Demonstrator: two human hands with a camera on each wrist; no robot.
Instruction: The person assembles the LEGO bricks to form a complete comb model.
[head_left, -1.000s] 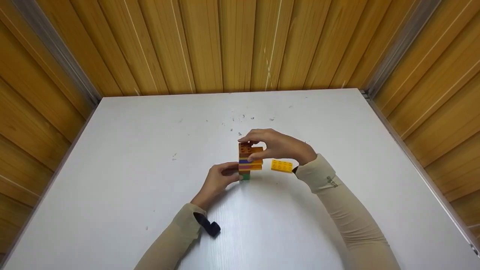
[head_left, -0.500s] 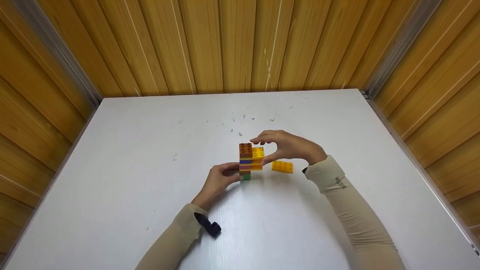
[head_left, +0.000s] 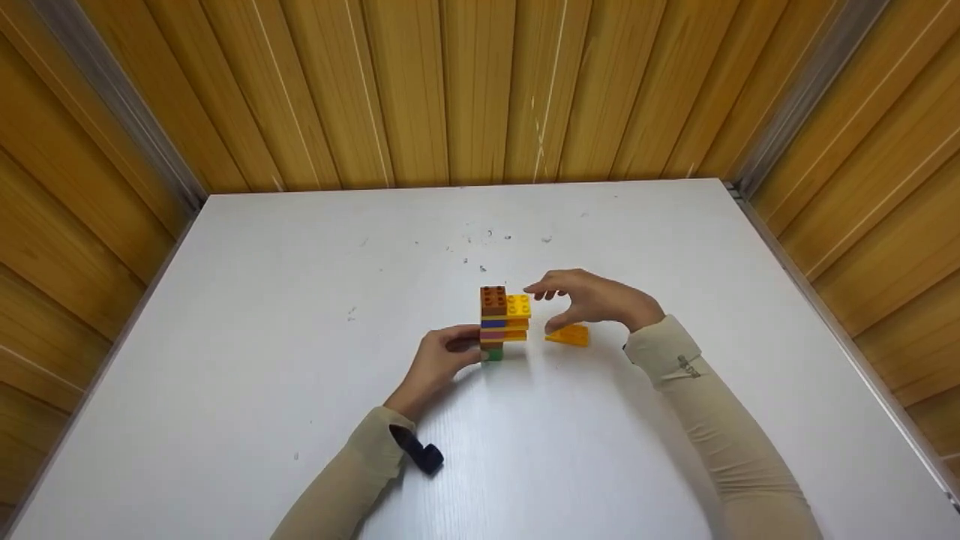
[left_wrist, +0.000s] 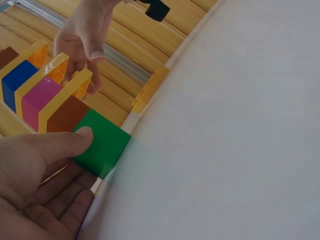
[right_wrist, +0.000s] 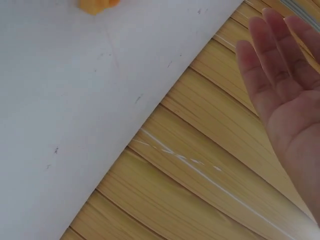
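A tower of toy building bricks stands upright mid-table in the head view. From the bottom it runs green brick, brown, yellow plate, pink brick, yellow plate, blue brick, yellow plate, brown. The yellow plates jut out to the right. My left hand grips the tower's base from the left, its thumb on the green brick near the brown one. To the right, my right hand is apart from the tower, fingers spread and holding nothing. Its thumb partly covers a loose yellow plate on the table.
The white table bears small dark marks towards its back. Wood-look panel walls rise behind and at both sides. A black strap hangs at my left cuff.
My right hand has let go of the tower's upper part and moved right and slightly nearer, over towards the loose yellow plate. My left hand has stayed at the base.
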